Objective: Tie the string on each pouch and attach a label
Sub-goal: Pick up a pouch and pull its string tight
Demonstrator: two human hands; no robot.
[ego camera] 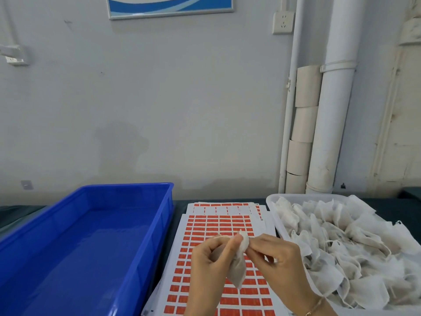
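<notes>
Pouch [238,269] hangs between both hands over the red label sheets [218,226]. Left hand [210,262] and right hand [276,258] each pinch its gathered top. Blue tray [95,238] sits left of them, white bin [272,201] of pouches right.

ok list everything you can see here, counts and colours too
tray: one, blue, left
label sheets: a stack, white with orange labels, centre
basket: one, white, right
pouches: many, off-white, piled in the basket
held pouch: one, off-white, above the label sheets
table: one, dark, under everything
pipes: several, white, right wall
socket: one, white, wall upper right
picture: one, blue and white, wall top
bracelet: one, thin, right wrist
left hand: pinches the held pouch's top
right hand: pinches the held pouch's top
</notes>
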